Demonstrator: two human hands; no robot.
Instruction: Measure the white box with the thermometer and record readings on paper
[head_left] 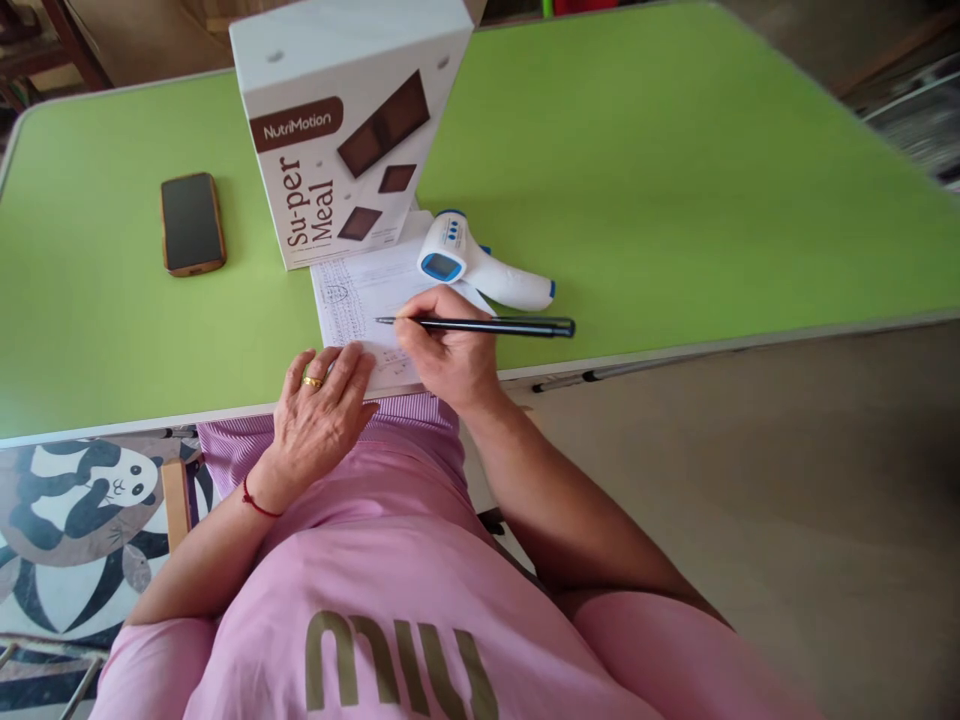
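A black pen (499, 325) is pinched in my right hand (450, 345), its tip over or on a sheet of paper (367, 290) with dark marks and some reddish writing. I cannot tell whether the tip touches. My left hand (322, 400) lies flat on the paper's lower left edge, fingers stretched out, with a ring on one finger. A white and blue infrared thermometer (487, 265) rests on its side just beyond my right hand, partly over the paper. Behind the paper a white box (300, 190) labelled NutriMotion Su-per Meal stands upright, hiding part of the sheet.
The green table (675, 180) reaches far to the right, its near edge at my waist. A phone (192, 222) in a brown case lies left of the box. On the floor to the left is a panda pattern (97, 490). Wooden furniture (52, 60) stands behind at the left.
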